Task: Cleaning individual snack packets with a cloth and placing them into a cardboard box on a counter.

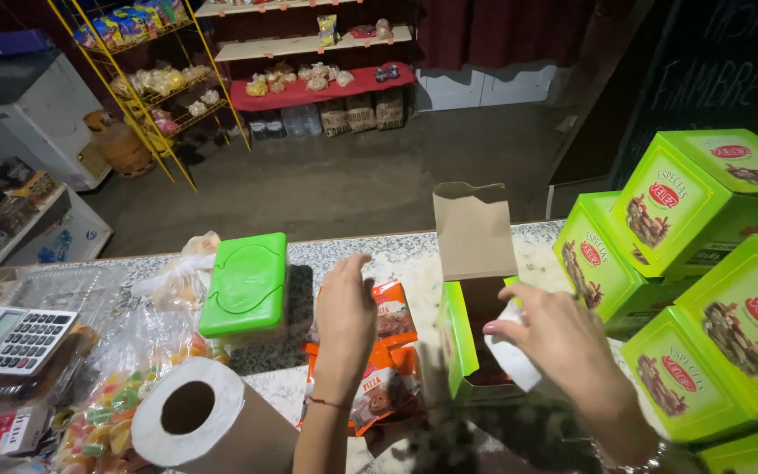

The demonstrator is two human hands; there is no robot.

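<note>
Our right hand (pixel 563 338) pinches a white packet (pixel 512 358) at the open green box (pixel 465 342) on the table (pixel 353 250), hiding its inside. Our left hand (pixel 344 320), open, covers orange sachets (pixel 388 351).

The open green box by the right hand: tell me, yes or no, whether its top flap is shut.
No. The open green box has its brown flap standing upright, and the right hand holds something white at its opening.

A small shop: a stone counter (pixel 309 254) with a calculator (pixel 12 339), stacked green boxes (pixel 704 202), and a yellow wire rack (pixel 146 79) and shelves (pixel 309 44) of packaged snacks
</note>
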